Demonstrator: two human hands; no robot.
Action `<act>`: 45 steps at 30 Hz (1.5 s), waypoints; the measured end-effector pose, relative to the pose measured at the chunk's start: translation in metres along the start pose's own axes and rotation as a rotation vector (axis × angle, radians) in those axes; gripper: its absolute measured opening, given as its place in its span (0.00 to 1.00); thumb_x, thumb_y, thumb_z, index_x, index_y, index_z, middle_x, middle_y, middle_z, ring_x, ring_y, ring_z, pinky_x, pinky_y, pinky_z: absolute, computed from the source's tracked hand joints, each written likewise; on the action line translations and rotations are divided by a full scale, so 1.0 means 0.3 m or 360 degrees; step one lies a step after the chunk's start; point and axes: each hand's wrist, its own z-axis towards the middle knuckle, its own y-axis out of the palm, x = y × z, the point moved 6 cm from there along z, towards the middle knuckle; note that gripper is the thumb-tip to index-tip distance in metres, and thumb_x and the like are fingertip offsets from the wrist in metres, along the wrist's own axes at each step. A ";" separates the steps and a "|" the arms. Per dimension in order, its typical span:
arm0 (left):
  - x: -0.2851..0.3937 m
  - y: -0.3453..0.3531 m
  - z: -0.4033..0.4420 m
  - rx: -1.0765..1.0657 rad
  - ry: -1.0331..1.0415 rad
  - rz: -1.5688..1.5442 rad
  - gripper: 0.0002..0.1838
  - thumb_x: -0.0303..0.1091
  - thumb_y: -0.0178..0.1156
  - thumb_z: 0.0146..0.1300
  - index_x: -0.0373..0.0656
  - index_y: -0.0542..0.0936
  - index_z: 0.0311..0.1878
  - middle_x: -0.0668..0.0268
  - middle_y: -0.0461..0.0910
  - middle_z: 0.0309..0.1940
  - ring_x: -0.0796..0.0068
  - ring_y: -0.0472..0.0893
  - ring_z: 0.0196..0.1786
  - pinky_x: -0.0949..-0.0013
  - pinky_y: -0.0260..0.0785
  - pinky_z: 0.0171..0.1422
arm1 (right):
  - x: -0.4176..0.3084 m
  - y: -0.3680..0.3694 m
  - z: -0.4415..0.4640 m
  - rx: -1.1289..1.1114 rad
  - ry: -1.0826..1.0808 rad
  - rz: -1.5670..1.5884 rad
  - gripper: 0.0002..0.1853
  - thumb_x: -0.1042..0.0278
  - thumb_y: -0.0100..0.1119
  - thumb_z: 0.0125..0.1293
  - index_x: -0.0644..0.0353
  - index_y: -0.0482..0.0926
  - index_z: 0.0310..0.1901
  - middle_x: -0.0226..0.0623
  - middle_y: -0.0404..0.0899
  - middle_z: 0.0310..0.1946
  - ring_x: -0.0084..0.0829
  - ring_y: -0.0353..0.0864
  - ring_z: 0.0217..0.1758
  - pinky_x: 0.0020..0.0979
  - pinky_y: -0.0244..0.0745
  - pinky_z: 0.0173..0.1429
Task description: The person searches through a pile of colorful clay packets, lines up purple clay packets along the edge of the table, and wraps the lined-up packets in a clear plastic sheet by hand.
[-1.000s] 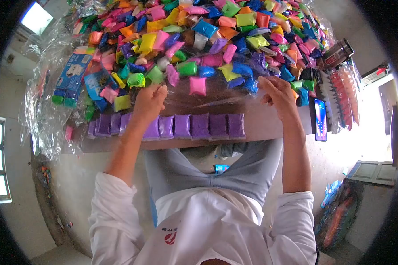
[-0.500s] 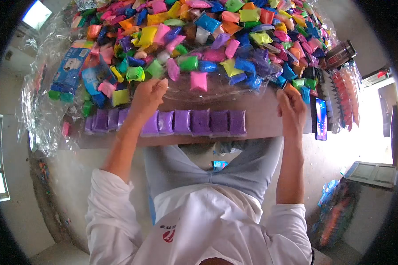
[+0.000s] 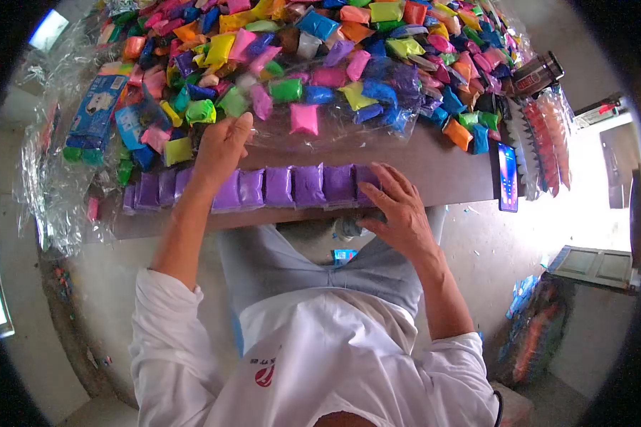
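A row of purple packets (image 3: pixel 278 186) lies along the near edge of the table, side by side. At the row's right end my right hand (image 3: pixel 399 210) has its fingers spread over the last purple packet (image 3: pixel 364 175), partly covering it. My left hand (image 3: pixel 223 146) is closed above the left part of the row, and its forearm hides some packets. Whatever its fingers may hold cannot be made out. Just beyond it are a green packet (image 3: pixel 233 103) and a clear plastic sheet (image 3: pixel 335 139).
A big heap of coloured packets (image 3: pixel 327 75) fills the far side. To the left is a blue printed pack (image 3: pixel 97 107) among crumpled clear plastic (image 3: pixel 39 171). On the right are a phone (image 3: pixel 507 178), a dark jar (image 3: pixel 538 75) and an orange packet (image 3: pixel 457 134).
My right hand has moved left and down from beside the orange packet to the row's right end, and its fingers have spread. My left hand stays closed in nearly the same place.
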 end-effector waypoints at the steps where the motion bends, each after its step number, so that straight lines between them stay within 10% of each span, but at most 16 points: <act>1: -0.004 -0.001 0.000 0.0014 0.0001 -0.0026 0.28 0.55 0.50 0.65 0.32 0.78 0.36 0.64 0.78 0.25 0.78 0.74 0.22 0.73 0.66 0.28 | 0.007 0.011 -0.004 -0.0018 -0.0026 0.0003 0.29 0.68 0.71 0.42 0.56 0.75 0.51 0.42 0.66 0.61 0.45 0.64 0.64 0.41 0.62 0.65; 17: -0.008 0.024 -0.016 -0.0037 -0.0020 -0.0135 0.27 0.53 0.51 0.65 0.32 0.78 0.35 0.65 0.76 0.23 0.79 0.73 0.21 0.75 0.66 0.28 | 0.046 -0.029 -0.036 0.0423 0.0343 0.0454 0.17 0.76 0.64 0.50 0.61 0.78 0.44 0.42 0.76 0.48 0.42 0.77 0.47 0.38 0.74 0.51; 20: -0.004 0.028 -0.024 -0.0038 -0.0056 -0.0137 0.27 0.53 0.51 0.65 0.32 0.78 0.35 0.65 0.76 0.23 0.80 0.73 0.22 0.74 0.66 0.28 | -0.040 -0.007 -0.020 0.0631 -0.0035 0.0220 0.18 0.75 0.64 0.49 0.60 0.77 0.44 0.41 0.76 0.48 0.40 0.77 0.44 0.36 0.74 0.48; 33: -0.014 0.027 -0.022 -0.0010 -0.0020 -0.0079 0.25 0.51 0.50 0.66 0.32 0.77 0.35 0.65 0.75 0.21 0.77 0.73 0.22 0.72 0.66 0.28 | -0.089 0.101 0.069 0.0021 -0.0316 0.0069 0.29 0.65 0.71 0.42 0.57 0.70 0.49 0.45 0.63 0.62 0.49 0.64 0.64 0.44 0.64 0.61; 45: -0.025 0.022 -0.020 -0.0010 -0.0023 -0.0093 0.24 0.50 0.51 0.66 0.35 0.76 0.31 0.66 0.75 0.20 0.77 0.73 0.20 0.72 0.65 0.26 | -0.036 0.089 0.100 0.0043 -0.0476 0.0158 0.25 0.67 0.72 0.42 0.56 0.73 0.44 0.45 0.70 0.56 0.47 0.73 0.54 0.40 0.72 0.55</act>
